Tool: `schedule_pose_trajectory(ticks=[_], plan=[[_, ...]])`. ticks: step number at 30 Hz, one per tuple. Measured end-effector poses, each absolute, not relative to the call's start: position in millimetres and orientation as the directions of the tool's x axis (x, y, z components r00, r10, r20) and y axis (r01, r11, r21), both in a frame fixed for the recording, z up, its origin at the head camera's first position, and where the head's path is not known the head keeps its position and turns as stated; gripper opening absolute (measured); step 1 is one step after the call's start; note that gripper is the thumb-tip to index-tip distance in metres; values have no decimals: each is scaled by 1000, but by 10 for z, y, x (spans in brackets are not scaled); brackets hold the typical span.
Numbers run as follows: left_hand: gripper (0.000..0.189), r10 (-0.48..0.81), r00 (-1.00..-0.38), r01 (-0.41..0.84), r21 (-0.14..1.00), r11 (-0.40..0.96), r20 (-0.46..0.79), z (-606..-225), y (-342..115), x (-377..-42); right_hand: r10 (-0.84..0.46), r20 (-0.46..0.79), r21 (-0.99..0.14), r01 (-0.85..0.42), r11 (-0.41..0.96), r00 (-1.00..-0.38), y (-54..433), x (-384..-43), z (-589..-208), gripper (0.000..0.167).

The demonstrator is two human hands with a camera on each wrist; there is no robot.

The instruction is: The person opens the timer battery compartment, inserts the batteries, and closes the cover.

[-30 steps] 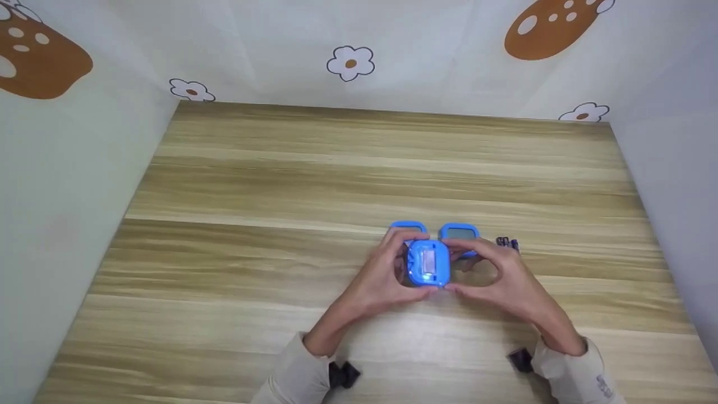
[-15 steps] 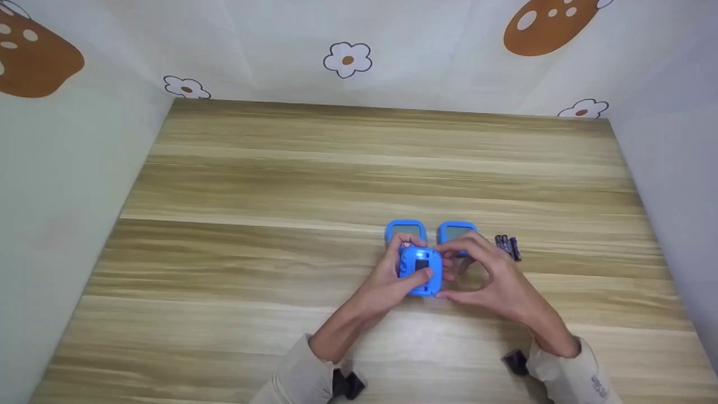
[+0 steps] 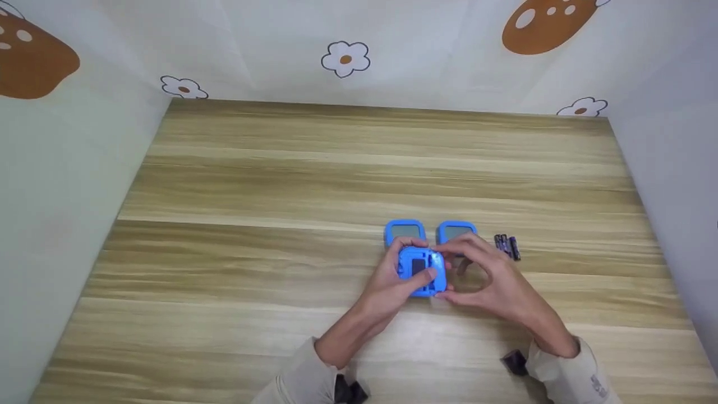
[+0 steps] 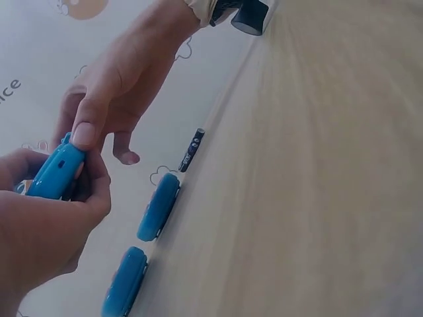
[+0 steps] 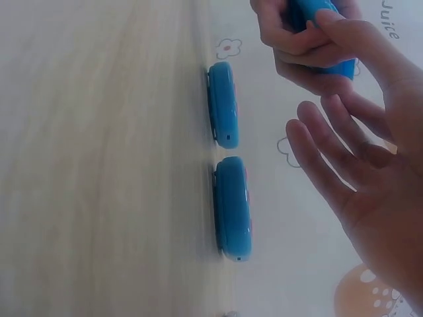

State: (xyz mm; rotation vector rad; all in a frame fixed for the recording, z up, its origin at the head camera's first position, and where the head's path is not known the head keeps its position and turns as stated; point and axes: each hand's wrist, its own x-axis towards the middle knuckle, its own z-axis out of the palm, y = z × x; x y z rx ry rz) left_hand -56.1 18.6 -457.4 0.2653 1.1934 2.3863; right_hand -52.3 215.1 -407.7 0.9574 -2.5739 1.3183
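Note:
A blue digital timer (image 3: 418, 265) is held back side up in my left hand (image 3: 384, 283), fingers around its left side and thumb pressed across its back. A dark square shows on that back. Along its right edge, a blue battery cover (image 3: 438, 262) stands slightly off the body with a dark gap beside it. My right hand (image 3: 499, 275) pinches this cover at its far and near ends with index finger and thumb. In the right wrist view the other right fingers (image 5: 317, 142) extend loosely. Both wrist views show the timer (image 4: 56, 173) raised above the table.
Two more blue timers with grey screens, a left one (image 3: 405, 229) and a right one (image 3: 457, 229), lie just beyond the hands. Small dark batteries (image 3: 507, 247) lie to their right. The wooden table (image 3: 280, 179) meets patterned walls at the back and sides.
The left thumb has moved from the timer's near edge onto its back. The cover has shifted right, opening a gap from the body. The timer has moved slightly left and nearer.

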Motion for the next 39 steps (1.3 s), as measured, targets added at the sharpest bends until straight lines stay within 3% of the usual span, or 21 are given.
schedule_pose_trajectory(ticks=[10, 15, 23, 28, 33, 39], plan=[[40, 458, -885, -304, 849, -433, -83, -4559, 145, -586, -519, 402, -713, -614, 340, -755, 2167, -546, -4049, 62], [40, 463, -880, -332, 835, -438, -107, -4527, 105, -592, -500, 387, -715, -595, 368, -775, 2222, -576, -4090, 64], [66, 537, -843, -329, 759, -561, 31, -4565, -3, -667, -395, 336, -669, -512, 539, -855, 2900, -768, -4319, 67], [82, 562, -823, -305, 772, -557, 81, -4577, -22, -691, -378, 206, -594, -422, 685, -903, 3223, -891, -4401, 59], [82, 576, -813, -295, 789, -538, 88, -4574, -32, -686, -417, 102, -555, -400, 730, -903, 3297, -996, -4461, 52], [83, 597, -795, -296, 791, -535, 106, -4570, -23, -690, -444, 73, -516, -415, 750, -893, 3293, -1008, -4489, 49]])
